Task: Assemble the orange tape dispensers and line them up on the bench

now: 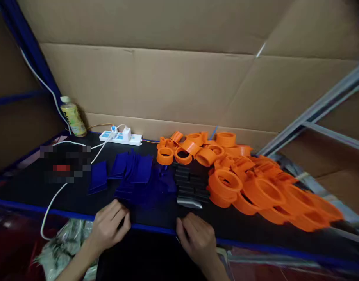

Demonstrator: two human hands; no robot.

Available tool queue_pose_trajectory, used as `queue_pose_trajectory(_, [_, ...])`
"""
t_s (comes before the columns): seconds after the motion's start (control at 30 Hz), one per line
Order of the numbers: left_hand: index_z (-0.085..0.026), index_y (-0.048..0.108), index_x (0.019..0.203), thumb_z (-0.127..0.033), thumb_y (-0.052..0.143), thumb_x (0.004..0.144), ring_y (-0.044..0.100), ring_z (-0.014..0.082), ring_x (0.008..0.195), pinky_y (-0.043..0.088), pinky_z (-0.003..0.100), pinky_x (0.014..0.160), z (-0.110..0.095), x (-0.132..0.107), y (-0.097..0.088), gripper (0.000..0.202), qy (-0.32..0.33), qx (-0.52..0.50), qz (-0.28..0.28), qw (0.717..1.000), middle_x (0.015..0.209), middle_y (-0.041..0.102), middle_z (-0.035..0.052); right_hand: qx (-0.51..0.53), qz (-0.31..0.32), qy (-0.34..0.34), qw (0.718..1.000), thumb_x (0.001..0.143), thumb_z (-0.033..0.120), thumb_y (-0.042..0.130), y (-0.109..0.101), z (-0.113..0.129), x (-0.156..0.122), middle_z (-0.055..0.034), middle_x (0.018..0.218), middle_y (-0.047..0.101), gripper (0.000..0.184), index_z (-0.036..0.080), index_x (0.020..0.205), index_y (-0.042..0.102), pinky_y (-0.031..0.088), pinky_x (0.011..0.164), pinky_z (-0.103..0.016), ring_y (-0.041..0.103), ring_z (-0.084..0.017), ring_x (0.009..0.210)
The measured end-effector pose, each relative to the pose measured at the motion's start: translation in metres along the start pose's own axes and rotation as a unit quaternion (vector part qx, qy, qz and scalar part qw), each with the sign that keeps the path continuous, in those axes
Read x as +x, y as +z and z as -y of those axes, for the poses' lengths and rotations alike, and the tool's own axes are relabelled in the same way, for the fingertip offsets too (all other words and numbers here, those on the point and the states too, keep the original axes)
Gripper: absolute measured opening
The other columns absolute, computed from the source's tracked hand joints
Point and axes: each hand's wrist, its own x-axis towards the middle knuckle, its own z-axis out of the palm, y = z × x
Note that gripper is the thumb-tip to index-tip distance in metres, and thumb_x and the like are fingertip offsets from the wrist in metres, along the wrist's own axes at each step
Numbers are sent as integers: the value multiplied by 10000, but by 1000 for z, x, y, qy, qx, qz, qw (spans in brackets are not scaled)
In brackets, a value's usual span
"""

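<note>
My left hand [110, 224] rests at the front edge of the black table, in front of the dark blue flat pieces [141, 169]. Its fingers are curled in, and nothing shows in the gap by the thumb. To the right, my right hand [199, 238] lies at the same edge, also curled. A tiny pale sliver shows beside its thumb; what the fingers enclose is hidden. Just beyond that hand is a slim silver-grey object [189, 203], in front of a row of black elongated pieces [191, 183]. Orange ring-shaped parts [226, 183] are heaped to their right.
A white power strip [135, 139] with plugged-in chargers and trailing white cables sits at the back. A yellow-labelled bottle [74, 119] stands in the back left corner. Cardboard [167, 82] walls the rear; a metal frame [314, 109] borders the right. Crumpled plastic [65, 246] hangs below the left edge.
</note>
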Motion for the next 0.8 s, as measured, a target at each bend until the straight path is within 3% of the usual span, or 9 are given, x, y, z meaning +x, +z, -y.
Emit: queue_pose_trajectory(0.8, [-192,586,831,-58,592,896,549,188,705,443,311,634,-2,4,-4,149,-18,-18,-5,1000,744,629,38,-1,26,35,999,993,152,531,-4,5,-2,35,575,426,363,213,657,405,288,560,-293,396,-110,532])
